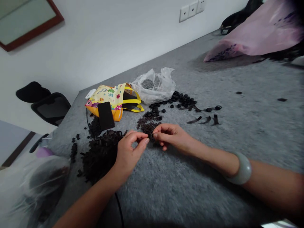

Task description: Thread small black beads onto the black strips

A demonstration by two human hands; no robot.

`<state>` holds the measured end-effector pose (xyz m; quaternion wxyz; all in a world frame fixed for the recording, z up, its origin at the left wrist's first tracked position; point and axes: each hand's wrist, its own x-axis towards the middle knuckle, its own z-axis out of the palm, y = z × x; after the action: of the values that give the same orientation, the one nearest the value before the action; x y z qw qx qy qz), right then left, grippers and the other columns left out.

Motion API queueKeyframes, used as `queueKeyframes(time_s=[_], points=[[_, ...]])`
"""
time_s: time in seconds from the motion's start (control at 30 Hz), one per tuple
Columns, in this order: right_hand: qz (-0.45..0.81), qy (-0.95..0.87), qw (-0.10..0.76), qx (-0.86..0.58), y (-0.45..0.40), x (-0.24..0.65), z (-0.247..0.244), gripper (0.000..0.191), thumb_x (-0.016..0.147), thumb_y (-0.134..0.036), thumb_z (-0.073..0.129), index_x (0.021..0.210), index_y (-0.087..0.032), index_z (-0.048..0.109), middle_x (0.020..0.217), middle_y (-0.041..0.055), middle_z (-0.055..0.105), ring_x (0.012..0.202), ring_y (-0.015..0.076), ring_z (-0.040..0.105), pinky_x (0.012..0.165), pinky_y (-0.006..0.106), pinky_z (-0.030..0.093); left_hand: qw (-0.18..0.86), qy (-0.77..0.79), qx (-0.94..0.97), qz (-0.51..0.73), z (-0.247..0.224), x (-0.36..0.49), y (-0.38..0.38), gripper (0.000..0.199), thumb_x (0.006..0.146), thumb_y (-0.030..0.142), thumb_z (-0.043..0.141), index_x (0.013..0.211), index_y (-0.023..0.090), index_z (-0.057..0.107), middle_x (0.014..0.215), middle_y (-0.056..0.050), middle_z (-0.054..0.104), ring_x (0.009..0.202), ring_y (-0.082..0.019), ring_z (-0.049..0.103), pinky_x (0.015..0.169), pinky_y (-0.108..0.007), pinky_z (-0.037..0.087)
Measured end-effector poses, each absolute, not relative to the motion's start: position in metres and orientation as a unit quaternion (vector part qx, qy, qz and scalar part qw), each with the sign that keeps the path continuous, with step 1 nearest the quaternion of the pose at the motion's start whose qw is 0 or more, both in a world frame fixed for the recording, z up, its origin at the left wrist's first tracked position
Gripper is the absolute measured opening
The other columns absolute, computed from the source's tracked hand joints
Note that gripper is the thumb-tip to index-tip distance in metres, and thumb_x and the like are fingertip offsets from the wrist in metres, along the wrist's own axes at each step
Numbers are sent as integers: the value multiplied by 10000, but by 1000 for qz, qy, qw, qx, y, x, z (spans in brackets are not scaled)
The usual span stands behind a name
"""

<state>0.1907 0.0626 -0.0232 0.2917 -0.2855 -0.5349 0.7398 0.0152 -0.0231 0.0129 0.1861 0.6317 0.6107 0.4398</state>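
Observation:
Thumb and forefinger of my left hand are pinched together at the middle of the table. My right hand, with a pale bangle on its wrist, pinches close beside it, the fingertips almost meeting. A tiny dark piece seems to be between them, too small to name. Just behind the fingertips lies a heap of small dark brown pieces. Left of my left hand is a big pile of black strips. Black round button-like pieces are scattered farther back.
A black phone leans on a yellow printed bag. Next to it sits a clear plastic bag with small grey bits. Loose black strips lie at right, a pink bag at the back right. A cable runs near my left forearm.

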Motion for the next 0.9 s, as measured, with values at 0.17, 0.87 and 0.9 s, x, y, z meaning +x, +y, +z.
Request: queueKeyframes(time_s=[0.17,0.87,0.9], points=[[730,-562,287,-262,61,192,-21,297,759,-412,790,821,-154,656,611,-43,559,519,65,521,465,177,501,344,626,544,439,7,17,-20,107,793,279,726,860,197,736,755,-19,735,672,-169,679,636,-284,534],[741,-557,282,-247,57,189,-29,404,718,-469,845,897,-153,668,680,-26,609,531,71,545,484,197,485,504,550,433,506,-3,12,-15,89,790,248,735,813,171,697,696,14,675,626,-109,611,671,-243,482],[733,-564,287,-250,56,190,-28,391,730,-477,833,877,-152,673,669,-23,612,530,73,545,489,200,481,502,550,435,505,-3,12,-15,89,794,250,731,817,172,697,698,15,674,627,-109,612,671,-243,482]])
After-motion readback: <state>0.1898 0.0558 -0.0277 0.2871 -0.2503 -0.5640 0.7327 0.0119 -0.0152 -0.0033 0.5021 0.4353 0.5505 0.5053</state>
